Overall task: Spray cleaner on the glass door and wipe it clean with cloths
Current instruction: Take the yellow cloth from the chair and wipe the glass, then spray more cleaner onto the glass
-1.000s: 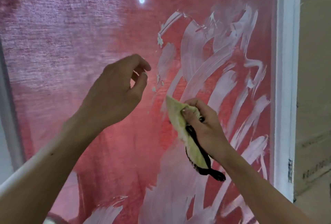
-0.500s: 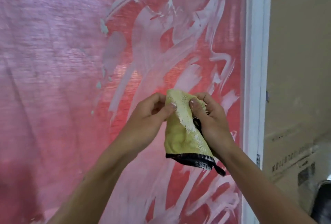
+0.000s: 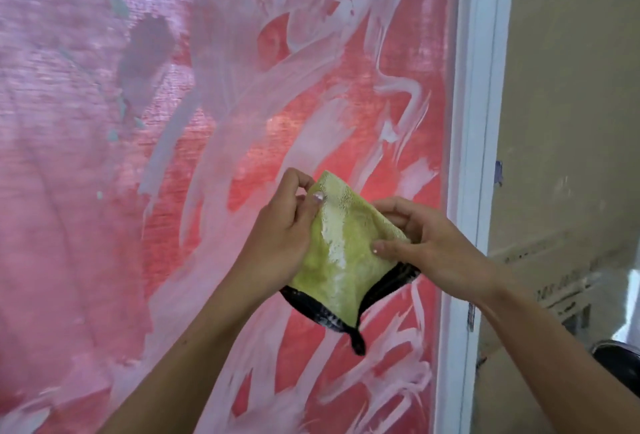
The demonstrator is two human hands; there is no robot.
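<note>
The glass door [image 3: 214, 114] fills the left and middle of the view, with a red curtain behind it and white foam smeared in broad streaks. In front of it I hold a yellow-green cloth [image 3: 341, 260] with a black hem and white foam along its middle. My left hand [image 3: 280, 243] pinches its upper left edge. My right hand [image 3: 426, 243] grips its right side, thumb across the front. The cloth is spread between both hands, just off the glass.
A white door frame [image 3: 474, 156] runs down the right of the glass. Beyond it is a beige wall [image 3: 571, 87] with printed cardboard lower down. A dark round object [image 3: 620, 361] shows at the lower right edge.
My left hand came down from the air and took hold of the cloth. Both hands have since pulled the folded cloth open and wider. The view shifted right.
</note>
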